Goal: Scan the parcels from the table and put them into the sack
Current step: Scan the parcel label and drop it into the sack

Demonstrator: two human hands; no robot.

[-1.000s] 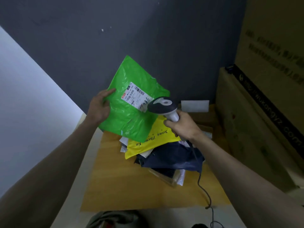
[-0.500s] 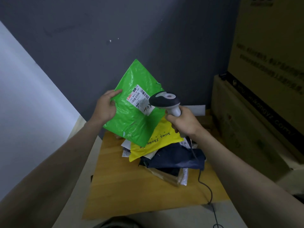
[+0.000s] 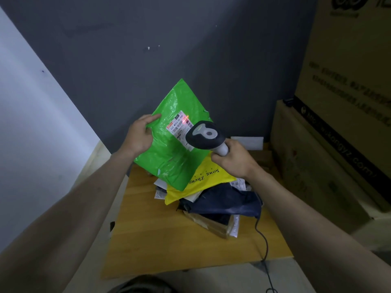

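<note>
The left hand (image 3: 138, 135) grips a green parcel (image 3: 171, 149) upright; the right hand (image 3: 232, 160) clasps a scanner (image 3: 204, 135), its red light apparently on the label (image 3: 179, 125).

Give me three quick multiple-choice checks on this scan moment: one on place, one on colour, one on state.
1. Where is the scanner's red light falling?
A. on the white label of the green parcel
B. on the yellow parcel
C. on the table

2. What colour is the parcel directly under the green one on the pile?
A. red
B. yellow
C. white

3. How is the green parcel held?
A. flat on the table
B. gripped by the left hand, lifted above the pile
C. pinned under the scanner

Answers:
1 A: a red glow sits on the label of the green parcel, ahead of the scanner in the right hand.
2 B: the yellow parcel shows just below it.
3 B: the left hand grips its edge, above the table.
</note>
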